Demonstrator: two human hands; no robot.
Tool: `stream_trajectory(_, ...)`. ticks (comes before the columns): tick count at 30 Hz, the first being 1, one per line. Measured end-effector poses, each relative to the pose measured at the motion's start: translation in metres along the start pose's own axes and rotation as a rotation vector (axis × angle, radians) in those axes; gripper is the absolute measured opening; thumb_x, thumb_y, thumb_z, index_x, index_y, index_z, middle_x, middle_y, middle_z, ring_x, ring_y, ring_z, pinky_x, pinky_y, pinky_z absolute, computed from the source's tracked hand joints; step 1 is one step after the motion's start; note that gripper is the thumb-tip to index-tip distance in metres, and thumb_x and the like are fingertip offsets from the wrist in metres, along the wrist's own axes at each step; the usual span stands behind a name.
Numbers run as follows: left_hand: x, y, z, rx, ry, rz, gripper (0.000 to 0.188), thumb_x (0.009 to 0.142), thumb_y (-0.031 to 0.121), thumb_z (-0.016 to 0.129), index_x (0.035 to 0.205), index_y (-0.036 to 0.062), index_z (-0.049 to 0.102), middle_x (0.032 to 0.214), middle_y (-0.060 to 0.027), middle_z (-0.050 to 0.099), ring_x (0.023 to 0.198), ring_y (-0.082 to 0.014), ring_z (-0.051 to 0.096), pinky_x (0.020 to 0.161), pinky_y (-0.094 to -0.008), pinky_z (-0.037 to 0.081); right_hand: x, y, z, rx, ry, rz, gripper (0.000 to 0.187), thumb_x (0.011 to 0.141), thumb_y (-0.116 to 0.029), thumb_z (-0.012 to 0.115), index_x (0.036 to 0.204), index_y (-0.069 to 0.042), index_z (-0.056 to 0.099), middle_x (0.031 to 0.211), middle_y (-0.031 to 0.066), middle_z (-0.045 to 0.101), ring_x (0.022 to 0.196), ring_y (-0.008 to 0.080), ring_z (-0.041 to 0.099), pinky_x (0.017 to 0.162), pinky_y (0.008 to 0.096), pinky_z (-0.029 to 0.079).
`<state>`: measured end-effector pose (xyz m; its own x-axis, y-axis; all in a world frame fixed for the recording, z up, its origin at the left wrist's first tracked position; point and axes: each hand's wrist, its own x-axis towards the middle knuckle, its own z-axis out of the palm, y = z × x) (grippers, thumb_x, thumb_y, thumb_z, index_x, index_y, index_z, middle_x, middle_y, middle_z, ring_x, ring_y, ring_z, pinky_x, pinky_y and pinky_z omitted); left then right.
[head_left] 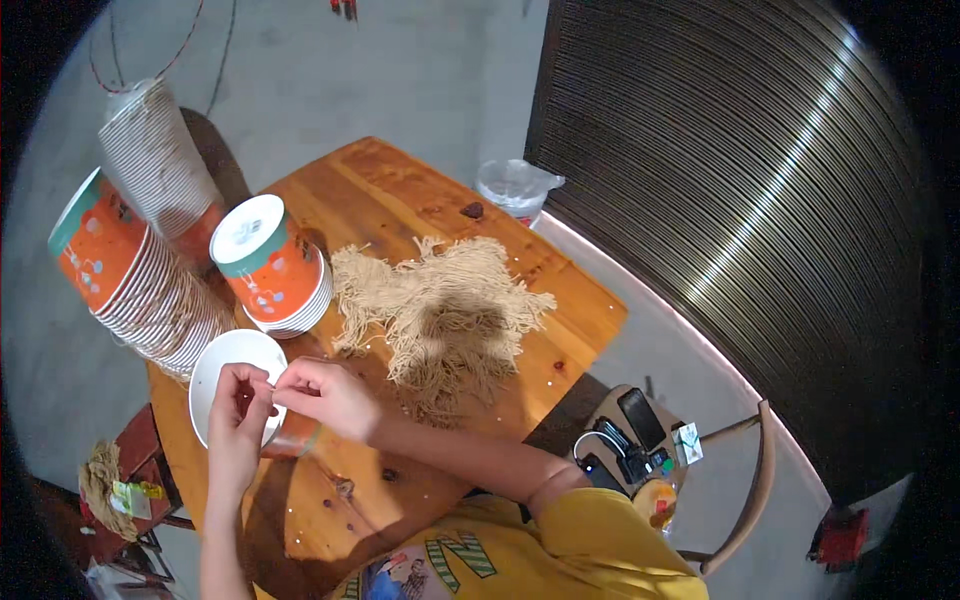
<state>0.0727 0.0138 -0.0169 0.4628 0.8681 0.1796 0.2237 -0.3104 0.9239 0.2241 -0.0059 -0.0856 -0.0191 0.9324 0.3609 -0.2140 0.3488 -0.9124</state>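
Over the mouth of a white-lined paper tub (213, 372), my left hand (238, 408) and my right hand (328, 398) meet with their fingertips almost touching. Both are closed in a pinch. Between them is something small and pale that I cannot make out. The tub's orange outside shows below my right hand. Just to the right lies a loose pile of beige strings (425, 300), part of it in shadow. Behind the tub stands a short upside-down stack of orange and green tubs (268, 275).
Taller stacks of tubs, one orange (110, 245) and one in clear wrap (160, 150), lean at the left edge of the wooden table (370, 175). A plastic-lined bin (515, 188) stands beyond it. At right, a chair (760, 490) holds a phone (641, 420) and cables. More strings (100, 480) lie lower left.
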Motion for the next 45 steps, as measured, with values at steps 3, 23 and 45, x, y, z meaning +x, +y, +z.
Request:
stream_trajectory(3, -0.006, -0.006, -0.013, 0.041, -0.006, -0.052, 0.008, 0.091, 0.003, 0.053, 0.099, 0.0037, 0.05, 0.089, -0.0006, 0.051, 0.078, -0.0082, 0.051, 0.07, -0.0223, 0.046, 0.005, -0.003, 0.006, -0.343, 0.031, -0.141, 0.009, 0.085, -0.011, 0.066, 0.086, -0.003, 0.063, 0.077, -0.0023, 0.06, 0.069, 0.0049, 0.054, 0.062, 0.0231, 0.046)
stream_trajectory(23, 0.008, -0.018, -0.006, 0.009, -0.15, 0.027, 0.026, 0.078, -0.001, 0.063, 0.103, 0.0026, 0.056, 0.079, 0.0007, 0.054, 0.073, -0.0074, 0.051, 0.068, -0.0237, 0.045, -0.004, 0.016, -0.015, -0.056, -0.164, -0.047, 0.009, 0.091, -0.006, 0.056, 0.098, -0.003, 0.051, 0.083, -0.0033, 0.053, 0.077, 0.0036, 0.05, 0.068, 0.0194, 0.042)
stream_trajectory(45, -0.001, -0.003, -0.02, 0.298, -0.029, 0.153, 0.028, 0.08, -0.002, 0.05, 0.108, 0.0031, 0.055, 0.1, -0.0146, 0.047, 0.095, -0.0264, 0.051, 0.084, -0.0336, 0.043, -0.001, -0.019, -0.01, -0.59, 0.049, 0.042, 0.012, 0.086, -0.013, 0.062, 0.09, -0.002, 0.059, 0.075, 0.0076, 0.062, 0.068, 0.0145, 0.058, 0.063, 0.0297, 0.047)
